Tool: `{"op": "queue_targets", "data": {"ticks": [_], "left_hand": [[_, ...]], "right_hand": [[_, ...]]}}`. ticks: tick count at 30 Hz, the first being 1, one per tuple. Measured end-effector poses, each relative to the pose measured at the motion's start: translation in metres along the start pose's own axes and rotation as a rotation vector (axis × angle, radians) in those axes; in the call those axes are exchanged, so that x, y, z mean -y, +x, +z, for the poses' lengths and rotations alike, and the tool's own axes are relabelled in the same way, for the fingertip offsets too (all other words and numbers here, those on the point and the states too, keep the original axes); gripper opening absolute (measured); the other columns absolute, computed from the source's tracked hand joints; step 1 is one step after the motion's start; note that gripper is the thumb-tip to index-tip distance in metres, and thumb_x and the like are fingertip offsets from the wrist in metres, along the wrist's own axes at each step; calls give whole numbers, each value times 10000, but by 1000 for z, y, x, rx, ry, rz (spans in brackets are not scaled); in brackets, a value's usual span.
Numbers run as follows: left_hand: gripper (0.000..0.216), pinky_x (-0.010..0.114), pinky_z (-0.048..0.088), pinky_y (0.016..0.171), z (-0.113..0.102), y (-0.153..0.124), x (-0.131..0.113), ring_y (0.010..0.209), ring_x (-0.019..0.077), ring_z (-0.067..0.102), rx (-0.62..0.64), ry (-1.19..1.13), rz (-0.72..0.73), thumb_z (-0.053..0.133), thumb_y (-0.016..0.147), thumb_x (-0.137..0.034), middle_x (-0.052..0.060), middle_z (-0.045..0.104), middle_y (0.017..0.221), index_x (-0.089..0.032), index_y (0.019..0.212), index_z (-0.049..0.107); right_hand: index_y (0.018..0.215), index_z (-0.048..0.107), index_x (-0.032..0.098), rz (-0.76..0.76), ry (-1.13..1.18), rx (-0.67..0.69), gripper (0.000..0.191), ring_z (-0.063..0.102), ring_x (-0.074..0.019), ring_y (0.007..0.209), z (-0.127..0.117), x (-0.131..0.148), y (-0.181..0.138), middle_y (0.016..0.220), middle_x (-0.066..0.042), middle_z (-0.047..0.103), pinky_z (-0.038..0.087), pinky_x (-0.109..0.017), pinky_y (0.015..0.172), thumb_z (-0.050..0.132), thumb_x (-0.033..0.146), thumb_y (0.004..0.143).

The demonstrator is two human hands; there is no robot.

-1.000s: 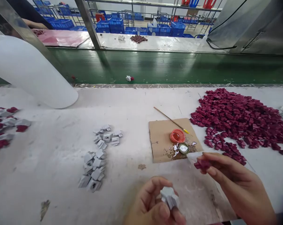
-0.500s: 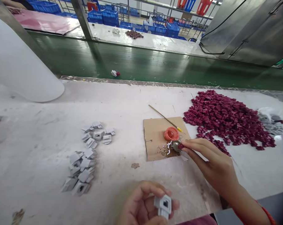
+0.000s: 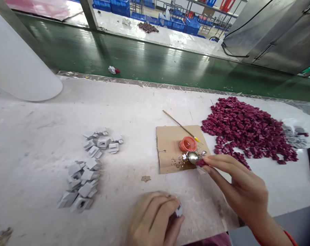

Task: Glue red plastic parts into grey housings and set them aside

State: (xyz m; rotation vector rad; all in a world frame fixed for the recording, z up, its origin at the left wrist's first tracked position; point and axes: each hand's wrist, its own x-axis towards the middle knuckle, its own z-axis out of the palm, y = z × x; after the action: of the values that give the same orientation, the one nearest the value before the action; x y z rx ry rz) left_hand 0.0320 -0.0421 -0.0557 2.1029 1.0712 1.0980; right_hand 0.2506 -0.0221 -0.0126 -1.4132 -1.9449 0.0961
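Note:
My left hand (image 3: 155, 218) is closed around a small grey block (image 3: 179, 210), most of it hidden by the fingers. My right hand (image 3: 237, 184) pinches a small maroon piece (image 3: 201, 163) beside a bottle cap (image 3: 193, 157) that holds shiny liquid. The cap sits on a square of cardboard (image 3: 167, 136) with wet spots around it. Behind the cap stands a small red cup (image 3: 188, 144). A thin brush (image 3: 180, 125) with a yellow band lies across the cardboard's far edge. To the left, grey blocks (image 3: 86, 174) lie in a loose cluster.
A large heap of maroon pieces (image 3: 247, 130) lies at the right, with grey pieces (image 3: 295, 136) beyond it. A green conveyor belt (image 3: 144, 61) runs along the back, carrying a white-and-maroon piece (image 3: 113, 70). A white rolled sheet (image 3: 18, 65) stands at the left.
My left hand has turned over, so its back now faces up and the grey block is mostly covered. The maroon piece in my right hand has moved slightly away from the cap.

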Motion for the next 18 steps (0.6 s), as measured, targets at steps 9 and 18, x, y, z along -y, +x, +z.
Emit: {"op": "queue_targets", "data": {"ticks": [9, 18], "left_hand": [[297, 225, 552, 757, 3, -1, -1, 781, 169, 675, 23, -37, -79, 742, 746, -97, 31, 708, 803, -194, 986, 596], [255, 246, 555, 732, 4, -2, -6, 766, 182, 674, -8, -62, -125, 730, 770, -122, 28, 713, 806, -215, 976, 613]], "right_hand": [[981, 672, 188, 140, 372, 67, 250, 697, -153, 762, 14, 41, -39, 830, -41, 707, 616, -215, 646, 634, 23, 798], [968, 661, 156, 18, 319, 172, 193, 706, -173, 775, 15, 41, -28, 813, -70, 705, 629, -229, 641, 602, 30, 835]]}}
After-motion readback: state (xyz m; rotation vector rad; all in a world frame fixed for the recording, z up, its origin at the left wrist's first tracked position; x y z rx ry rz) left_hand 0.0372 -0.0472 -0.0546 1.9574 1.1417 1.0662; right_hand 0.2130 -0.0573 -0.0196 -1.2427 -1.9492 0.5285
